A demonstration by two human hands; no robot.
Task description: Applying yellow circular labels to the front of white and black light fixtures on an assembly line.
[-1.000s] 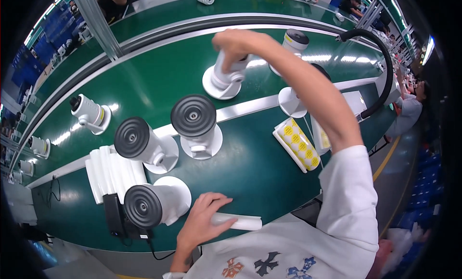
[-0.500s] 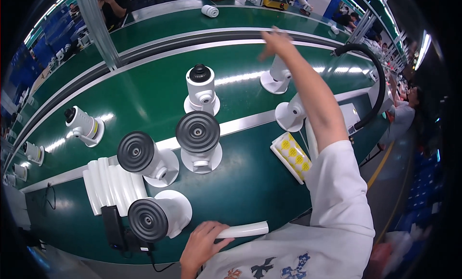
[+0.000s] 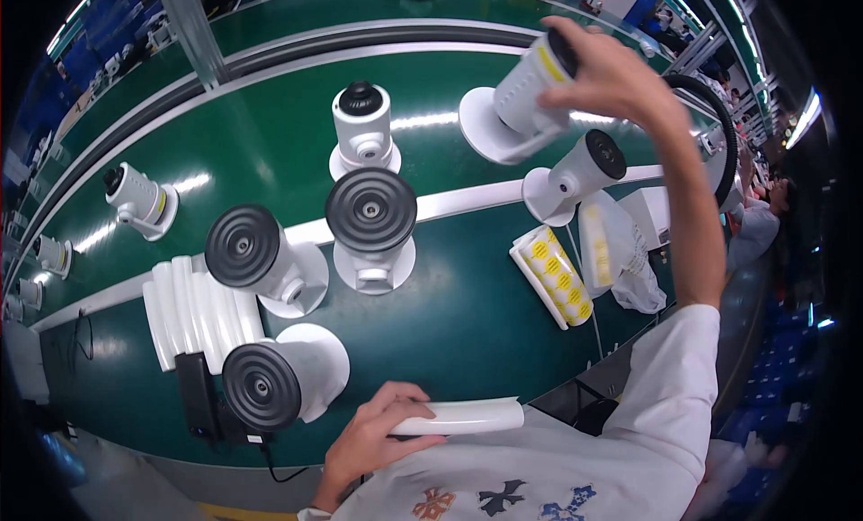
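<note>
My left hand [image 3: 382, 436], at the bench's front edge, is closed round one end of a glossy white curved cover [image 3: 476, 418], a half-tube in shape. High on the right, my right hand [image 3: 611, 76] grips a white cylindrical device [image 3: 521, 94] near its dark end. That device is tilted, its round white foot pointing left over the green belt. Just below stands a similar white device [image 3: 575, 175] with a black end. Three more with ribbed black discs stand mid-bench: an upper one [image 3: 371, 211], a left one [image 3: 243, 247] and a near one [image 3: 262, 388].
On the green belt [image 3: 261, 161] stand white devices with black knobs, one central [image 3: 361, 121], one left [image 3: 139, 202]. Several white covers [image 3: 202, 319] lie beside a black box [image 3: 196, 395]. A yellow-dotted sticker roll [image 3: 553, 274] and clear plastic bag [image 3: 634, 278] lie right, near a black hose [image 3: 719, 116].
My right hand, open and reaching over the belt earlier, now grips a white device and has lifted and tilted it. My left hand still holds the curved cover, slightly shifted.
</note>
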